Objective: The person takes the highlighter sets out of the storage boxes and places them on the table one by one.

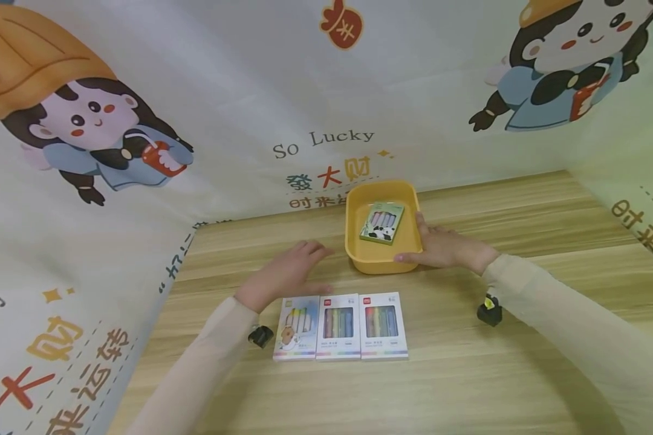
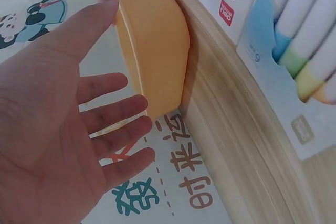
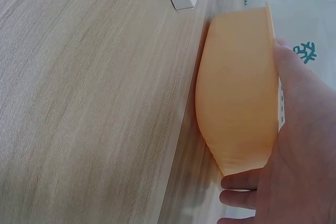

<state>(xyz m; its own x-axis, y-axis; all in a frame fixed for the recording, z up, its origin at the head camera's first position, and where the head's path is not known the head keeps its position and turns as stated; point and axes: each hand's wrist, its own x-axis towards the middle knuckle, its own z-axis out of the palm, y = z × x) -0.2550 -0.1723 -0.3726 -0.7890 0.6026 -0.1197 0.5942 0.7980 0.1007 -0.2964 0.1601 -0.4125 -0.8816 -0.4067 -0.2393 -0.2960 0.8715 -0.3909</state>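
Observation:
A yellow plastic bin (image 1: 383, 266) stands toward the back of the table, with a green panda-printed box of coloured pens (image 1: 382, 223) lying in it. My right hand (image 1: 446, 246) holds the bin at its near right corner, the thumb at the near rim and fingers along the right side. In the right wrist view the thumb (image 3: 294, 66) lies along the bin's rim. My left hand (image 1: 288, 272), fingers spread and holding nothing, hovers left of the bin, just behind a blue-and-white pen box (image 1: 296, 329).
Two matching white pen boxes, a middle one (image 1: 338, 347) and a right one (image 1: 384, 347), lie side by side with the blue-and-white box in front of the bin. A printed cloth backdrop (image 1: 239, 90) rises behind and beside the wood-grain table (image 1: 468, 386).

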